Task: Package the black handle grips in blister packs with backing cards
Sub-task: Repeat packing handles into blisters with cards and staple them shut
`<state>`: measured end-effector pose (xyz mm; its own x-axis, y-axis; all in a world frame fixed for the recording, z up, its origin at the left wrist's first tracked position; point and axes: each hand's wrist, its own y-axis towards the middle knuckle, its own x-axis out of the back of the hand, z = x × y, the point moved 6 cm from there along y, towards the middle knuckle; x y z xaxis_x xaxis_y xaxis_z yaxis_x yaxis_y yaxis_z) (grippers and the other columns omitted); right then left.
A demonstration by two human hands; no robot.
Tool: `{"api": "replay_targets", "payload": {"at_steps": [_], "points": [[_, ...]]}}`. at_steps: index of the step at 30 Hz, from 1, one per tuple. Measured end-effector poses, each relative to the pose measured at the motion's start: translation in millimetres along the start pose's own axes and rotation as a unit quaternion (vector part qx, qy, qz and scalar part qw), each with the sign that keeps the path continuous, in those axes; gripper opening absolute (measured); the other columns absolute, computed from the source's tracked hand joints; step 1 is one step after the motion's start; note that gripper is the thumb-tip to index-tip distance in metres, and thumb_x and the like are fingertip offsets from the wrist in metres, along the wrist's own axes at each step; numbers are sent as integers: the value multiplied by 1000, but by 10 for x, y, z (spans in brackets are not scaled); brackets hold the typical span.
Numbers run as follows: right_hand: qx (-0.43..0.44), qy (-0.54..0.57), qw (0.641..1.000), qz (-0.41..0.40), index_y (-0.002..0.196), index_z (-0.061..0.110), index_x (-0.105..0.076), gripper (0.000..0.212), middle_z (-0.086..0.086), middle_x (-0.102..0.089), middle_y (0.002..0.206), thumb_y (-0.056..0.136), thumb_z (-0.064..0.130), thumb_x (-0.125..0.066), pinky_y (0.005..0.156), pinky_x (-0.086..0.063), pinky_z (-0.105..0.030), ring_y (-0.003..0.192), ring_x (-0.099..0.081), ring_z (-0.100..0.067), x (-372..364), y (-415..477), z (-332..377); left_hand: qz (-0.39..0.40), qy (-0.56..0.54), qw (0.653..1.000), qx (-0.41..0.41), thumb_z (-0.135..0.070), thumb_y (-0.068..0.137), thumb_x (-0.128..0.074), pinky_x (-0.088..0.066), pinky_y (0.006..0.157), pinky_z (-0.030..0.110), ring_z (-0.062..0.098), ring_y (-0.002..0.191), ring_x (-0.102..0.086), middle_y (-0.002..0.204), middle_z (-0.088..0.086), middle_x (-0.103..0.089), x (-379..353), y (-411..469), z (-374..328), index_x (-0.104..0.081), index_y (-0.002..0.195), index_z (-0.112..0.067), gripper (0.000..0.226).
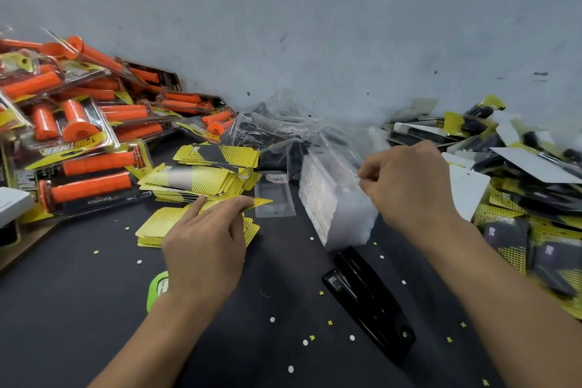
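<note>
Left grip (204,242) pinches a dotted yellow backing card (262,201); right grip (409,183) pinches a clear blister pack (343,205).

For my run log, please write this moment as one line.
left grip: pinches yellow backing card | right grip: pinches top of clear blister stack | stapler: lies on table

even soft light | faint shadows | motion-blurred | edges bowed by wide-angle

1. Bare left hand (204,242), uncovered at the wrist
2. Bare right hand (409,186), uncovered at the wrist too
3. Left forearm (151,340) and right forearm (510,299) bare right down to the lower frame edge
</note>
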<state>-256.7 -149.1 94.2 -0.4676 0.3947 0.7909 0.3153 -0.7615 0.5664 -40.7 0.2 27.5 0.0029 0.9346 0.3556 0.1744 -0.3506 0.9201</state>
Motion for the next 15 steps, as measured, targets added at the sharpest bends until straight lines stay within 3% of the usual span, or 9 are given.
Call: {"api": "replay_targets", "payload": {"at_steps": [3,5,7,10,12,15], "points": [[13,0,1000,29,73,30,-75,11,10,-70,69,81,25,-81,73,-36,-31,91,-51,-24,12,68,23,-3,4,1000,2,-4,83,-69,-60,67,42,21,115,-47,73,-3,-77,-8,-3,3,-83,91,-19,22],[6,26,998,59,62,28,-71,18,13,-67,61,71,25,-86,66,-43,-28,76,-64,-17,42,114,15,-7,3,1000,1,-4,83,-69,-60,67,42,21,114,-48,73,-2,-77,-19,-13,3,-83,90,-19,21],[-17,56,995,87,55,24,-67,26,12,-63,51,59,28,-92,55,-40,-24,57,-61,-5,65,149,-34,-8,3,1000,2,-4,82,-69,-61,67,42,21,113,-48,73,-2,-77,-29,-23,6,-83,90,-18,21],[-52,121,981,142,54,15,-63,31,8,-59,46,56,22,-93,45,-36,-18,42,-50,-4,35,137,-132,-1,6,1000,11,-6,82,-69,-60,66,42,22,112,-48,73,-2,-77,-42,-32,24,-83,90,-19,20],[-62,182,977,96,55,11,-60,33,5,-56,47,65,16,-90,47,-37,-21,43,-44,-6,94,98,-188,1,9,1000,14,-7,83,-69,-60,67,43,22,112,-47,73,-2,-77,-52,-39,34,-83,90,-20,20],[-26,248,967,-56,56,20,-49,37,-2,-64,64,77,12,-79,58,-48,-38,58,-54,-23,335,-87,-116,-8,7,1000,14,-7,84,-69,-60,69,42,21,112,-48,74,-2,-77,-65,-50,48,-82,92,-20,21]]}}
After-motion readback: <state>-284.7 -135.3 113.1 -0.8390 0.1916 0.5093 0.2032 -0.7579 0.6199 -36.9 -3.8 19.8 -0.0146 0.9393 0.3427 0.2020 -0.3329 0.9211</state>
